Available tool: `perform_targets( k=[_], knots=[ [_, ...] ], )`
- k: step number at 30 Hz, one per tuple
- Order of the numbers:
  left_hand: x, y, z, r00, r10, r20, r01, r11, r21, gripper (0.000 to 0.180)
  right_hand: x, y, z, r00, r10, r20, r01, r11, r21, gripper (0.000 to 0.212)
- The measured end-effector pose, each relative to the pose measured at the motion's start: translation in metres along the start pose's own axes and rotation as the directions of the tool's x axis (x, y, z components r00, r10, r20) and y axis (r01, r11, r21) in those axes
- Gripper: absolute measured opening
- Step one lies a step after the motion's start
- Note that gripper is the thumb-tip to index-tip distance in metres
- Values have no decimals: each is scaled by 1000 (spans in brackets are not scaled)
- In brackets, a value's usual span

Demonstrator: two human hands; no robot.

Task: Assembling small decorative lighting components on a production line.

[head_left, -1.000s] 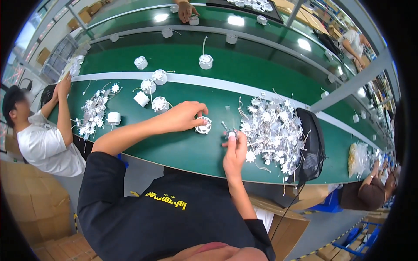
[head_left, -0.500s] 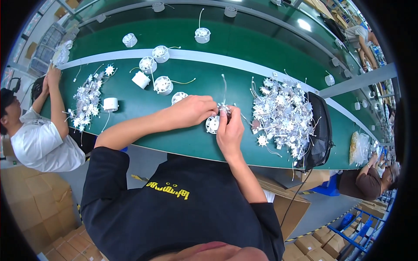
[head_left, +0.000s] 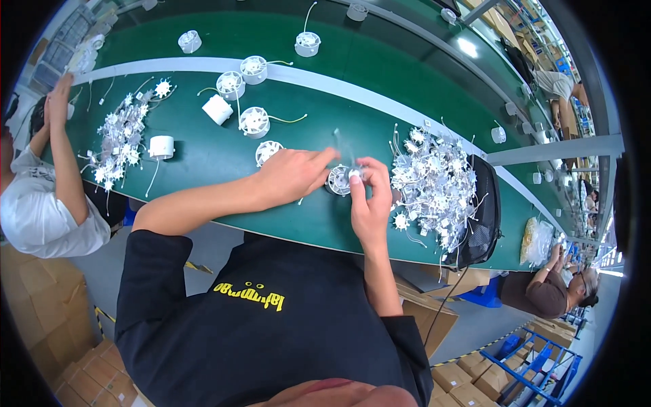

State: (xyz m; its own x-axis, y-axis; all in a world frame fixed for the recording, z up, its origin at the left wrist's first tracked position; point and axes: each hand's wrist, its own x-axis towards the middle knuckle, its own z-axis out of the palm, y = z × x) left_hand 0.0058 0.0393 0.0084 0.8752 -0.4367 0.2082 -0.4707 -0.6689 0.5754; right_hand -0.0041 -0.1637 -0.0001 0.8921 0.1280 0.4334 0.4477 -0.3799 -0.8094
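Directly in front of me a round white fan housing with spokes lies on the green table. My left hand is at its left side, fingertips against the rim and the index finger stretched out, blurred. Over the housing's right side, my right hand pinches a small white fan part with thumb and fingers; much of the part is hidden. A thin wire, smeared by motion, rises from between my hands. Close behind my left hand stands another white fan housing, partly covered.
A large heap of white bladed parts with wires lies at right, beside a black mesh bag. A smaller heap is at left. Several white fan units stand beyond my hands. A co-worker's arm rests at far left.
The small fan part, held by both hands above the housing before, is now down at the housing in my right hand. My left fingers have loosened from it. The whole view has shifted slightly.
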Motion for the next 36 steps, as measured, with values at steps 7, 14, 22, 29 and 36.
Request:
perform_targets(
  k=[7, 14, 22, 29, 36],
  knots=[
    [-1, -8, 5, 999, 21, -26, -21, 1000, 6, 12, -7, -2, -12, 907, 309, 288, -333, 942, 38, 9],
    [2, -5, 3, 1000, 9, 19, -10, 1000, 7, 12, -6, -1, -11, 906, 344, 246, -367, 928, 55, 11],
    [2, 3, -4, 978, 189, -91, -183, 981, 69, 27, -5, -7, -9, 910, 350, 221, -362, 932, 13, 21],
    [2, -1, -1, 957, 287, 54, -290, 955, 61, 47, -8, -1, -5, 911, 350, 218, -375, 923, 83, 26],
    [4, 2, -1, 966, 257, 39, -259, 964, 57, 46, -7, 9, 0, 943, 274, 189, -291, 954, 74, 25]
  ],
)
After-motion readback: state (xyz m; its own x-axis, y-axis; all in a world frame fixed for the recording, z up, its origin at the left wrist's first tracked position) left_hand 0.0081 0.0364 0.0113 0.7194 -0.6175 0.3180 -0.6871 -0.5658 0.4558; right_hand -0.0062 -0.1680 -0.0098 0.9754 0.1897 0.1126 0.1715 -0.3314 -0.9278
